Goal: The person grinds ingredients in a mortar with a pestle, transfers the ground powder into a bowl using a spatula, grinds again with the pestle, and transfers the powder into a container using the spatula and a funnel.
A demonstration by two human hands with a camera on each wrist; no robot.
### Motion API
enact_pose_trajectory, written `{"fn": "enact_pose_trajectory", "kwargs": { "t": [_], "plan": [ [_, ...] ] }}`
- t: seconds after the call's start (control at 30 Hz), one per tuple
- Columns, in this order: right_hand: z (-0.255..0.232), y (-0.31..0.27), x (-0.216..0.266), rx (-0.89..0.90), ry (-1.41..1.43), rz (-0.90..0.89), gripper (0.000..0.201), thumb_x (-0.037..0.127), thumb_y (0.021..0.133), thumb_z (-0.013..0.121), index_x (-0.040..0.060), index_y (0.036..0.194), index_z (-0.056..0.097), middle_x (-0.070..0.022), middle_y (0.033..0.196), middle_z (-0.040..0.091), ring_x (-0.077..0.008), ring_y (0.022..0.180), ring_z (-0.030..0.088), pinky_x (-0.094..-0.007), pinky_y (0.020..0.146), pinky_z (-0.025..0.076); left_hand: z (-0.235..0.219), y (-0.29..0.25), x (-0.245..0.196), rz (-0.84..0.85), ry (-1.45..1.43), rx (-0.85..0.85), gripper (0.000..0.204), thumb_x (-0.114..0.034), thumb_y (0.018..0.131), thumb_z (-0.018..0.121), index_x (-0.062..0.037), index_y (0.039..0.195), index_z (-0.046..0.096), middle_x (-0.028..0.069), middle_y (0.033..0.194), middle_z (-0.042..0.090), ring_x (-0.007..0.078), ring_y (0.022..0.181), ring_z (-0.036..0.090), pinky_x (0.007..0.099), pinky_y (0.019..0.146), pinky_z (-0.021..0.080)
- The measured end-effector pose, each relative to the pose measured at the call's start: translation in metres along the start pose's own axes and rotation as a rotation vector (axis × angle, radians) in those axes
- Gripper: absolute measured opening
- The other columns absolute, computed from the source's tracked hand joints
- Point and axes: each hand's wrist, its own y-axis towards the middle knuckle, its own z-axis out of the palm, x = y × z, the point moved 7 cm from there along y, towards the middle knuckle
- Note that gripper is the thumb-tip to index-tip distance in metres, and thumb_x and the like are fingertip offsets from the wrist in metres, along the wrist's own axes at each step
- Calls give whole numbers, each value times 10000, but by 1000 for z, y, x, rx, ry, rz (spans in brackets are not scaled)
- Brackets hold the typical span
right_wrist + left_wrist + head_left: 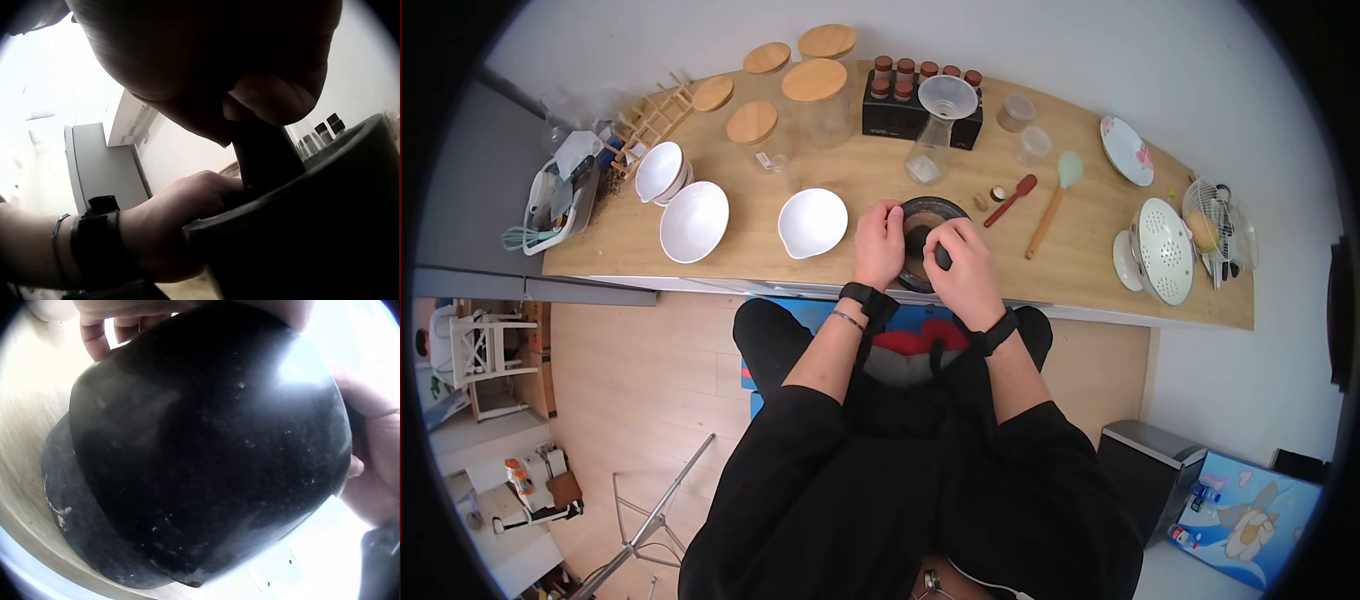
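A dark stone mortar (935, 203) stands near the front edge of the counter, with brownish matter inside it. My left hand (880, 243) grips its left rim, and the left wrist view shows the mortar's black outer wall (206, 450) filling most of the picture, fingers behind it at the top. My right hand (963, 272) is wrapped round a dark pestle (942, 257), whose lower end stands inside the mortar. From the right wrist, the pestle shaft (265, 156) shows below the curled fingers, leaning into the bowl.
White bowls (813, 222) stand left of the mortar. Behind it are a flask with a funnel (948, 98), a black spice rack (890, 118) and wood-lidded jars (815, 82). On the right lie a red spatula (1011, 200), a green-headed spatula (1050, 205) and a white colander (1162, 250).
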Motion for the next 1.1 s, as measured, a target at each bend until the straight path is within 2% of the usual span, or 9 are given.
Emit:
{"fn": "enact_pose_trajectory", "kwargs": {
  "t": [0.1,0.17,0.37,0.47,0.67,0.77,0.93,1.0,1.1],
  "plan": [
    [-2,-1,2,-51,-39,5,116,23,793,644,86,864,577,-90,947,573,-336,855,620,-426,711,517,0,1,-4,86,13,-16,240,-207,987,527,0,1022,645,202,947,662,379,905,614,446,801,485],
    [5,1,1,170,-77,62,118,20,788,645,78,866,579,-104,953,573,-351,876,613,-429,724,516,1,3,-3,39,3,-3,239,-205,987,527,1,1021,645,202,944,662,379,902,614,445,800,485],
    [-7,4,-8,-31,-49,37,140,-4,767,660,57,860,576,-105,936,578,-340,883,613,-391,746,504,-1,1,-3,7,13,8,242,-204,988,526,6,1020,642,199,947,661,376,902,613,443,799,485],
    [-1,-1,-5,149,-73,82,140,-7,765,662,56,856,576,-107,925,576,-341,871,613,-393,745,504,-1,2,-6,21,0,1,241,-203,987,528,7,1019,641,197,951,659,373,905,612,442,800,486],
    [-1,-3,-9,-37,-47,54,133,1,771,665,60,849,576,-105,940,584,-337,867,618,-390,742,509,-1,1,-1,-7,-2,14,238,-200,987,526,7,1019,639,198,953,656,371,906,612,439,803,486],
    [-2,-4,-7,88,-26,43,133,-2,769,666,61,847,579,-102,951,589,-335,867,620,-390,744,510,1,1,-3,-1,2,21,237,-197,986,527,7,1022,641,199,955,656,371,910,611,438,804,486],
    [-2,-10,-5,-29,-57,0,120,18,794,650,86,865,582,-91,968,573,-330,876,620,-411,717,515,2,0,3,-48,-36,48,237,-194,984,529,9,1027,644,202,947,660,372,900,617,438,797,488],
    [-4,-10,-8,-37,-93,21,122,15,793,650,85,865,582,-91,970,571,-331,880,619,-410,719,514,2,3,1,57,17,-6,245,-200,985,528,12,1029,644,205,945,664,373,887,623,437,788,491],
    [1,-8,-6,78,-12,28,136,-13,766,665,63,846,586,-95,968,592,-328,900,619,-390,754,508,0,1,-4,-4,-16,15,251,-205,988,525,12,1032,645,207,952,665,371,894,623,438,792,490]
  ]
}}
